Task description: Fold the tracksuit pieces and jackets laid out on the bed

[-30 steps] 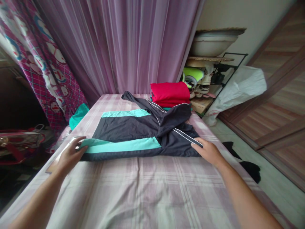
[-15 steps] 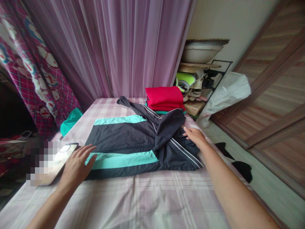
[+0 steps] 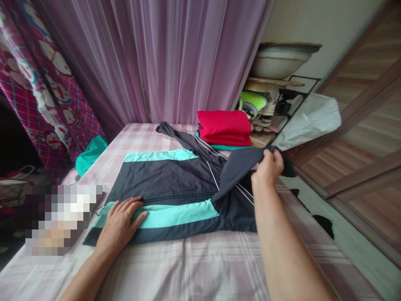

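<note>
A sheer purple curtain [image 3: 175, 58] hangs in long folds behind the bed covered in a pale plaid sheet [image 3: 181, 267], light showing softly through it. To its left falls a magenta checked curtain with cartoon figures [image 3: 59, 104] — white fluff down one edge. On the right, a black metal rack [image 3: 303, 94] stands by a plain pale wall [image 3: 291, 25], near brown wood-grain panelled doors [image 3: 360, 138] (framed in darker wood) and a light tiled floor [image 3: 341, 217].

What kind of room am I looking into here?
Probably a bedroom: the jacket lies on what looks like a bed with a plaid sheet, beside long purple curtains and a wood-panelled, wardrobe-like door.
</note>
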`<state>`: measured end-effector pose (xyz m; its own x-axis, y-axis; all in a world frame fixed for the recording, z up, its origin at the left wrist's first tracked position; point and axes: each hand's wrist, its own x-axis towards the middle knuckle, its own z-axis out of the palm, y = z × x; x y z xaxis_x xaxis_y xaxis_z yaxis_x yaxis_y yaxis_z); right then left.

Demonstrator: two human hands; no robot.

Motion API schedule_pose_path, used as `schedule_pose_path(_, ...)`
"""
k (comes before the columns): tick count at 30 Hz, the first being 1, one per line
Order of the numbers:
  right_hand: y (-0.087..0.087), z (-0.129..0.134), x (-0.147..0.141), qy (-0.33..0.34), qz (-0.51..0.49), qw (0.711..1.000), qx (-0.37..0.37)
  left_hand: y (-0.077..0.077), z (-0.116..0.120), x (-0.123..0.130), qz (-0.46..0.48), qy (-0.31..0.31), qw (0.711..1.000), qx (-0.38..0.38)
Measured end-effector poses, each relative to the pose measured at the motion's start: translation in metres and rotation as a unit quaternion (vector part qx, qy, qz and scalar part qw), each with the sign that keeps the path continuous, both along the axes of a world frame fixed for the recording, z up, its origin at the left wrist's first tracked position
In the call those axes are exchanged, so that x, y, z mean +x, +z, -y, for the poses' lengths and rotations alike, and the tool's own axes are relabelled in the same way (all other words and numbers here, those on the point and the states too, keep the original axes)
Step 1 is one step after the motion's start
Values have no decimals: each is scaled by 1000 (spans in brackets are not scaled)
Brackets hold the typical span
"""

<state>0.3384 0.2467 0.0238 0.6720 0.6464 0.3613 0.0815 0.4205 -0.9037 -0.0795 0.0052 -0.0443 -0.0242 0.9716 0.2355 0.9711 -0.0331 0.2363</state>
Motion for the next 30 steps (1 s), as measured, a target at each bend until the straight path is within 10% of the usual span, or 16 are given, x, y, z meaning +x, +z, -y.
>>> schedule_pose_path(4,28,-21,-63,-23,271,961,54,-2,2,1,16,5,1000,11)
schedule_pose_path(10,12,-36,-123,284,512,793,-166,-3,3,1,16,3,1000,17)
schedule_pose_path(20,-18,114,20,130,595,686,-398,-1,0,1,30,12,999,3)
schedule_pose_path(30,-59,156,56,84,582,709,-390,15,-15,16,17,38,999,-29)
